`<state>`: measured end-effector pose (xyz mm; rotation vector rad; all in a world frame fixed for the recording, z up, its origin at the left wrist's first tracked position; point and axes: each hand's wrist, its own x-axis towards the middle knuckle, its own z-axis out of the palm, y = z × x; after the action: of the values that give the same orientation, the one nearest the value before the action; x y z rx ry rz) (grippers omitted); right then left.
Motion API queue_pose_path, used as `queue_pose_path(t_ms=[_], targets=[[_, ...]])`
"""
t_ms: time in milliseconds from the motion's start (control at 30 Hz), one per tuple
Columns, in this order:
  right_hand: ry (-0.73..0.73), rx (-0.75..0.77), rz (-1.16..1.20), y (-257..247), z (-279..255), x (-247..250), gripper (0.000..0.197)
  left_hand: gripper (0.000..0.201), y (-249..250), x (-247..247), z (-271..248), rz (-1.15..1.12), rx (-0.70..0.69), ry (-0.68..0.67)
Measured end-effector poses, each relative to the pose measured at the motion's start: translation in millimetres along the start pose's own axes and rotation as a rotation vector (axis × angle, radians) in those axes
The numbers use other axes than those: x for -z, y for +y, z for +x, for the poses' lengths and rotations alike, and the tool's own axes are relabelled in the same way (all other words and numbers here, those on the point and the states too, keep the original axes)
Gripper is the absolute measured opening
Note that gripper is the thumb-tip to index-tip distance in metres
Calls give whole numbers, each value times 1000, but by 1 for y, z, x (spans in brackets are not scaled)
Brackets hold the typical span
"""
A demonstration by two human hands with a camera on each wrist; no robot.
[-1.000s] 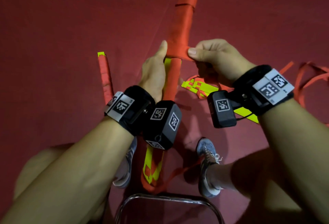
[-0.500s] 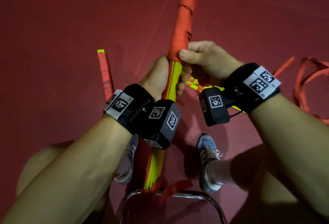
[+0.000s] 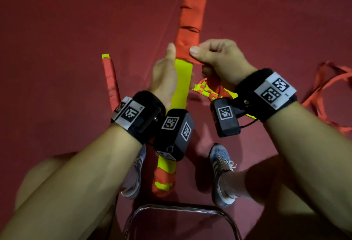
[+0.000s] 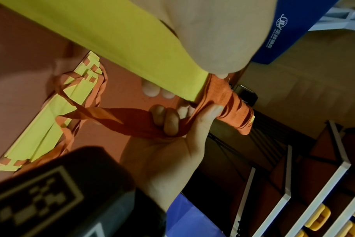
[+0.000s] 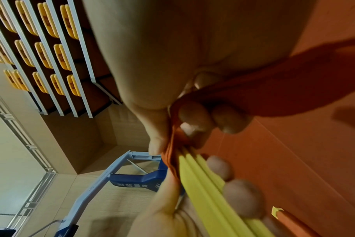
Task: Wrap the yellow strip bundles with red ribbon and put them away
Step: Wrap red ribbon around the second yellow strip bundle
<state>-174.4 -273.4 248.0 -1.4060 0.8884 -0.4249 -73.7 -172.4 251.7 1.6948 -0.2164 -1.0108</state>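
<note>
Floor (image 3: pixel 57 30): dark red.
Wrapped bundle (image 3: pixel 111 81): lies on the floor, far left.
Left hand (image 3: pixel 164 76): curled round yellow strip bundle (image 3: pixel 182 81), held over the floor.
Right hand (image 3: pixel 219 58): pinches red ribbon (image 3: pixel 214 85) at the wrap's edge.
Loose ribbon (image 3: pixel 323 87): heaped at right.

The held bundle (image 3: pixel 190 20) splits the head view up the middle. You have bare floor (image 3: pixel 66 30) upper left and upper right. Left of your left hand (image 3: pixel 163 76) lies a wrapped bundle (image 3: pixel 111 81). Below your right hand (image 3: pixel 219 58) sits a loose bundle (image 3: pixel 200 88), and ribbon (image 3: pixel 320 89) tangles at the right edge.
</note>
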Motion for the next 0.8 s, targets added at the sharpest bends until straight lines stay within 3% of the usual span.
queue_pose_path(t_ms=[167, 333, 533, 667, 767, 800], targets=[[-84, -56, 14, -1, 1, 5, 42, 65, 5, -1, -4, -81, 15, -15], [-125, -83, -40, -3, -2, 8, 34, 66, 3, 1, 3, -149, 43, 3], [-1, 61, -140, 0, 1, 11, 37, 64, 4, -2, 3, -131, 33, -36], [-27, 78, -40, 1, 3, 11, 38, 58, 3, -3, 1, -93, 103, -109], [-144, -23, 93, 0, 0, 6, 96, 57, 0, -3, 1, -56, 164, -260], [-177, -30, 99, 0, -2, 4, 102, 56, -1, -1, 3, -33, 187, -297]])
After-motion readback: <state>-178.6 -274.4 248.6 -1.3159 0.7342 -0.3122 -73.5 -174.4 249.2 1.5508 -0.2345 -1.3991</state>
